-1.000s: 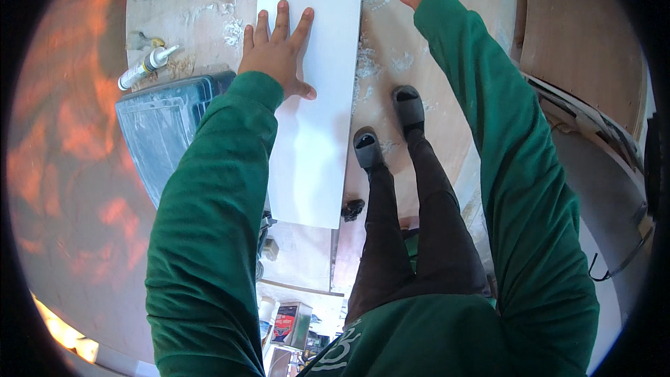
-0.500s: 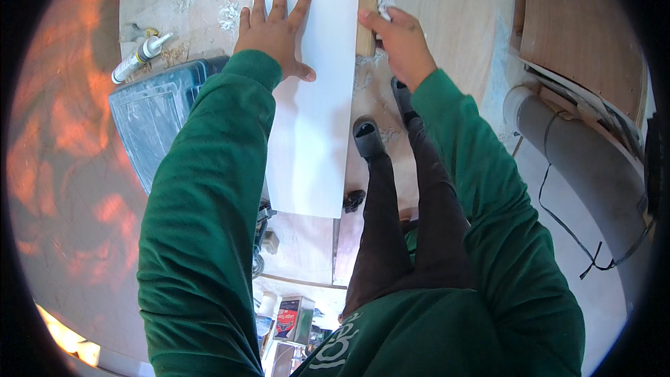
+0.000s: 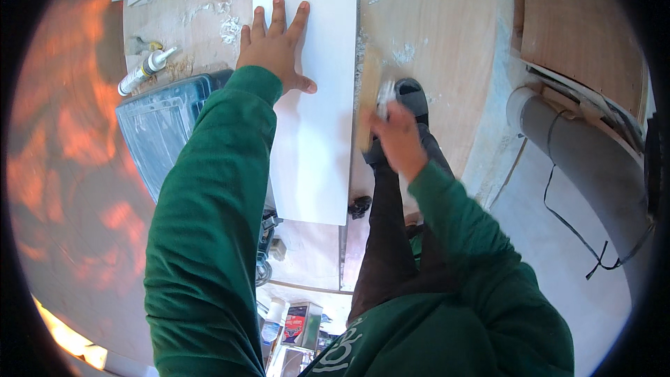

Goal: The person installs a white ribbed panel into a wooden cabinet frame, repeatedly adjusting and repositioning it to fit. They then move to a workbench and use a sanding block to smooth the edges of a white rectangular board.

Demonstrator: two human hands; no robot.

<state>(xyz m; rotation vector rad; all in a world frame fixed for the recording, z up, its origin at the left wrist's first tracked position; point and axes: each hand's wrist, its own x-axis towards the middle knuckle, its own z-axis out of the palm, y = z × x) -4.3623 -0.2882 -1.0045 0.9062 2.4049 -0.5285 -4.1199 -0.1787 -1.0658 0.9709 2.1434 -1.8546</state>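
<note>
A long white board [image 3: 317, 160] runs away from me. My left hand [image 3: 273, 50] lies on it near its left edge, palm down with fingers spread. On the board's right side my right hand [image 3: 399, 136], smeared by motion, grips a wooden block-shaped tool that looks like a hand plane [image 3: 367, 98]. The plane lies along the board's right edge, and whitish curls show by the fingers. Its underside is hidden.
White shavings [image 3: 403, 54] litter the wooden surface. At left lie a sealant tube [image 3: 146, 70] and a blue-grey plastic case [image 3: 157, 122]. My sandalled foot [image 3: 412, 98] is right of the board. A grey roll [image 3: 579, 160] with black cord stands far right.
My right hand has drawn the plane toward me along the board's right edge. The left hand keeps its place on the board, and the view has shifted slightly.
</note>
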